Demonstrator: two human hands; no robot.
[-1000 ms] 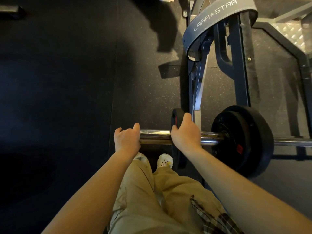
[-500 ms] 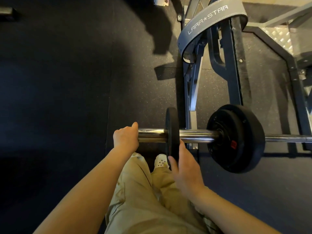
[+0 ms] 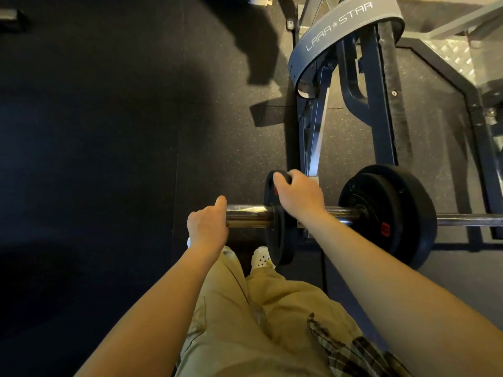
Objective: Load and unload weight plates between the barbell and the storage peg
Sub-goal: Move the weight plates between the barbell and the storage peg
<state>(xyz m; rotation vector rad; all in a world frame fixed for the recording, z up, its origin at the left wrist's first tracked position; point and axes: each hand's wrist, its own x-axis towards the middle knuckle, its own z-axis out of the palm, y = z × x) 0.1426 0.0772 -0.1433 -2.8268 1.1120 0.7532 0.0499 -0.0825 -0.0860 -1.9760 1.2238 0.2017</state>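
Left hand [image 3: 208, 229] clenched round sleeve [image 3: 249, 216] end; right hand [image 3: 298, 195] grasping small plate [image 3: 279, 235] at far rim. Best slid square, steady, avoiding binding.

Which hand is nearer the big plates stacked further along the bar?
Right. The right hand grips the small plate nearer the big plates; the left hand holds the bar end, farther away.

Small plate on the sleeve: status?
Left hand grips sleeve end. Right hand grips small plate at its top rim. Big plates sit inboard, apart.
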